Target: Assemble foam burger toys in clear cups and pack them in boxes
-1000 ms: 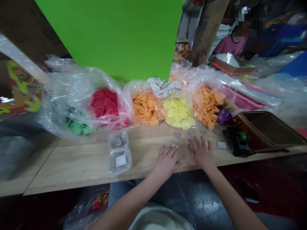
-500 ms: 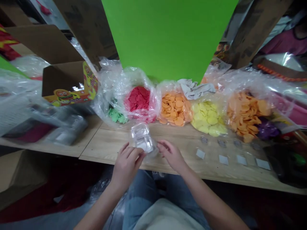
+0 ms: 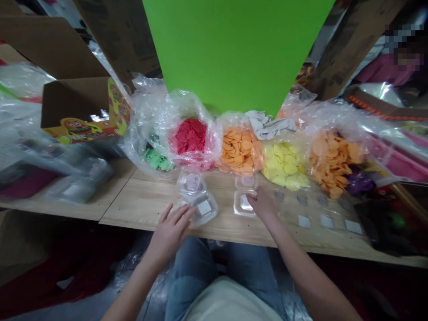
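Observation:
My left hand (image 3: 171, 229) rests with its fingers stretched out at the near left edge of a clear plastic clamshell box (image 3: 207, 218). That box lies unfolded on the table, a pale square showing in its near half. To the right, my right hand (image 3: 265, 206) has its fingers closed at the right edge of a second clear clamshell box (image 3: 238, 206), also unfolded, with a pale square in it. Further right, several more clear clamshells with pale squares (image 3: 327, 221) lie in a row on the wooden table (image 3: 140, 203).
Behind the boxes stand plastic bags of green pieces (image 3: 158, 159), red pieces (image 3: 191, 136), orange discs (image 3: 241, 149), yellow discs (image 3: 284, 165) and more orange discs (image 3: 334, 160). A printed carton (image 3: 83, 127) is at left. A green panel (image 3: 237, 49) rises behind. A person (image 3: 391, 67) is at far right.
Both hands were on clear clamshells together in the middle. My right hand has moved right with one clamshell, now beside the row; the other lies under my left hand's fingertips.

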The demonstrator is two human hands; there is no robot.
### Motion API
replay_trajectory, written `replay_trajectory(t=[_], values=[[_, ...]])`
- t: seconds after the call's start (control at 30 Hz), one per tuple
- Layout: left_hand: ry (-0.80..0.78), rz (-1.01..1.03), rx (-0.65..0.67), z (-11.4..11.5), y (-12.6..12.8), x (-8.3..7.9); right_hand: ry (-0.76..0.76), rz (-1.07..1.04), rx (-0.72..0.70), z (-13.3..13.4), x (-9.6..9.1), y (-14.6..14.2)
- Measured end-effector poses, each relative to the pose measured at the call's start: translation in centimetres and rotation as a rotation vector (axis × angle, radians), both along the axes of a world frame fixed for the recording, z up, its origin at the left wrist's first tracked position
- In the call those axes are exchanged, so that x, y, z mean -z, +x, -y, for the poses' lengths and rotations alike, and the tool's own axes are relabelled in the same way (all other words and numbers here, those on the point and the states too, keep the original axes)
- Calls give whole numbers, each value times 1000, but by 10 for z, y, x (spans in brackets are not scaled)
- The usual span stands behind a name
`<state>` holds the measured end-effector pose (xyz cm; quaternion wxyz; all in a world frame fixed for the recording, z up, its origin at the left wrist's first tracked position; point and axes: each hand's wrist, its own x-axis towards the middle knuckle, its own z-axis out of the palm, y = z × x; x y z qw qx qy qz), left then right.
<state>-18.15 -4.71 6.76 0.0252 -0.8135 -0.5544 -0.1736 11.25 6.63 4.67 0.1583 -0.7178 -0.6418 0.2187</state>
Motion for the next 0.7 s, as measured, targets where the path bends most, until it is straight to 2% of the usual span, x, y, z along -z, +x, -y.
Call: replay_trajectory(t=[0.07,0.13,0.2,0.27,0.3,0.37,0.5,0.6,0.7], values=[[45,33,-7,-3,-9,-6,64,183,1,5,0,1],[147,83,-76,-7,-2,-16,239,319,-59,12,4,-1],[224,121,-84,-14,22,-26,359,384,-243,19,11,-2],[224,126,-1,-24,58,-32,351,410,-404,25,21,2],[208,109,54,-30,78,-31,323,424,-419,28,26,5],[132,24,105,-44,116,-24,272,454,-335,34,32,12],[-76,-94,45,-64,172,5,260,475,-160,45,34,21],[-172,-82,53,-61,193,22,275,480,-109,51,33,26],[-209,-1,89,-42,193,25,268,508,-66,53,35,37]])
